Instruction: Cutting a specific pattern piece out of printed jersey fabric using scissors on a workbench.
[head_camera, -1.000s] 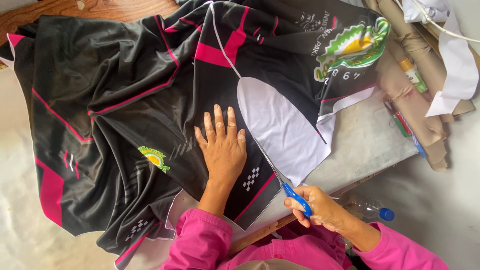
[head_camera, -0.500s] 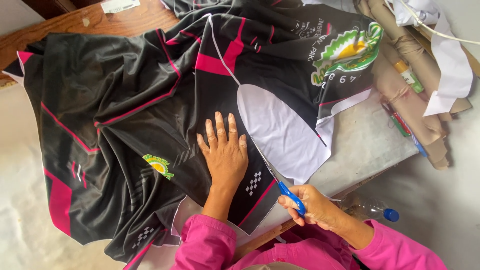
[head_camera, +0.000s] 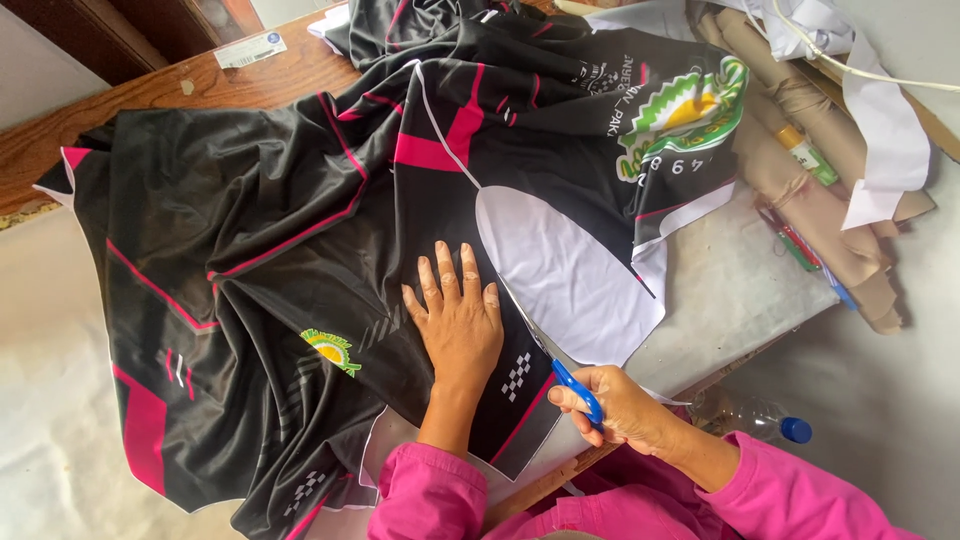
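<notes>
Fabric (head_camera: 300, 220): thin, limp, likely slippery; hold flat beside the cut. Left hand (head_camera: 458, 318) lies splayed on it; right hand (head_camera: 618, 405) grips blue scissors (head_camera: 578, 388).

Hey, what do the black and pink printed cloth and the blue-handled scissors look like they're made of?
The black and pink printed cloth looks like thin synthetic knit with a slight sheen: it drapes in soft folds. The blue-handled scissors, in the right hand, seem to have plastic handles; the blades are too small to judge.

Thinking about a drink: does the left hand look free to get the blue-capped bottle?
Probably not easily: the left hand lies flat on the black fabric, and the right hand with scissors lies between it and the bottle.
</notes>
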